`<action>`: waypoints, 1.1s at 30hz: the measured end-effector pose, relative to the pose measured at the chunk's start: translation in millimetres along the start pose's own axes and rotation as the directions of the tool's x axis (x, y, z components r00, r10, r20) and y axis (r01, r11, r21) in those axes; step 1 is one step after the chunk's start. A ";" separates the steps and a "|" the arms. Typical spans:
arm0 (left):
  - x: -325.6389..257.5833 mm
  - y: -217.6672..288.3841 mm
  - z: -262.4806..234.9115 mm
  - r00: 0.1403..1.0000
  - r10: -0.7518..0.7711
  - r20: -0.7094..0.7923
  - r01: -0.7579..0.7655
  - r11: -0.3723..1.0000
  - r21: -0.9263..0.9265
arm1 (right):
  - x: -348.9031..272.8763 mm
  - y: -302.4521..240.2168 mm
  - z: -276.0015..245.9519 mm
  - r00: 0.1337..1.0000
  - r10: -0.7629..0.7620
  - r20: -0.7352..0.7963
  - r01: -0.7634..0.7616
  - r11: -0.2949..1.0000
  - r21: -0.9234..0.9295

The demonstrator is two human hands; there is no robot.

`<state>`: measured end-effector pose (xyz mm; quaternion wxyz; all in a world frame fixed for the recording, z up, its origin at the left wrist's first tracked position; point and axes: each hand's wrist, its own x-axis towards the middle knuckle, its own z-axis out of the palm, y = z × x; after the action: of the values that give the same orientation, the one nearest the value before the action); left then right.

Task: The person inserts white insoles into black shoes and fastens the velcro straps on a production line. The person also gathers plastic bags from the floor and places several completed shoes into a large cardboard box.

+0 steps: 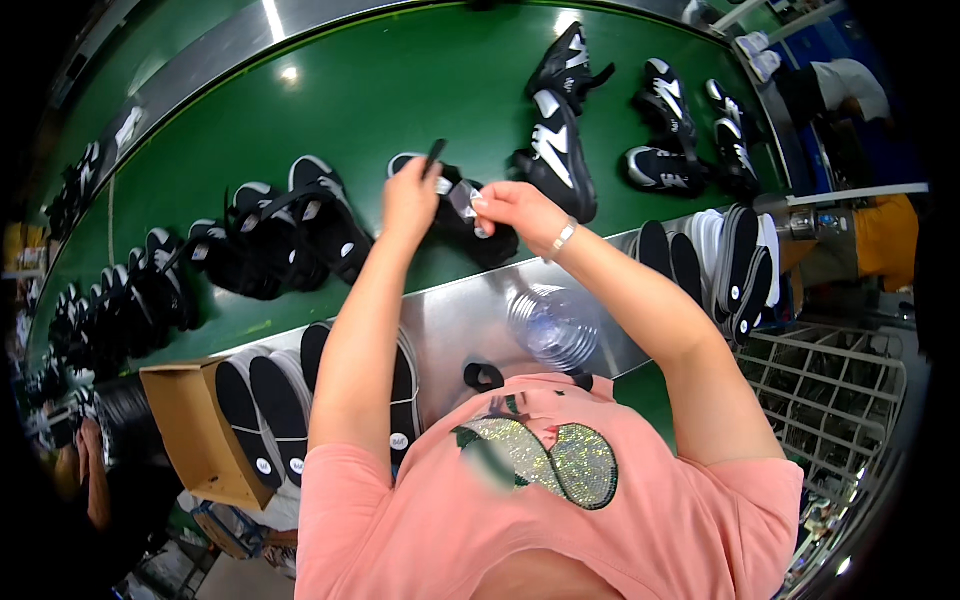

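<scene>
A black shoe with straps rests on the green work surface, directly in front of me. My left hand is closed at its toe end, pinching a black strap that sticks up between thumb and fingers. From the other side my right hand pinches a small, clear, shiny piece over the shoe's opening; it looks like plastic film. Both hands hide part of the shoe. Just beyond my right hand stands a black shoe with white patches.
Black shoes line the surface leftward; more black-and-white ones lie far right. Insoles stand near a cardboard box, others at right. A clear ribbed plastic container sits on the metal edge. People are at both sides.
</scene>
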<state>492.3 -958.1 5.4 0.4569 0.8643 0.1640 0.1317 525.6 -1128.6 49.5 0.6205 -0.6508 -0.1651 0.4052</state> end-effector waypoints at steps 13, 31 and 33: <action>-4.1 65.3 79.5 0.863 -0.120 0.491 0.142 0.990 -0.007 | -165.5 -6.8 -18.0 0.961 -0.167 0.223 0.203 -0.126 -0.971; -45.5 68.5 70.4 0.845 0.283 0.455 -0.396 0.902 0.175 | 76.2 42.1 -200.2 0.615 -0.072 -0.785 -0.370 0.853 -0.368; -53.2 63.3 73.7 0.831 0.359 0.424 -0.451 0.882 0.137 | 92.7 41.0 -193.9 0.595 0.026 -0.804 -0.369 0.897 -0.244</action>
<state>482.0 -1068.1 13.6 0.3375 0.9351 -0.1032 0.0332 713.0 -1199.9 -38.0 0.4384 -0.8842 0.1205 0.1071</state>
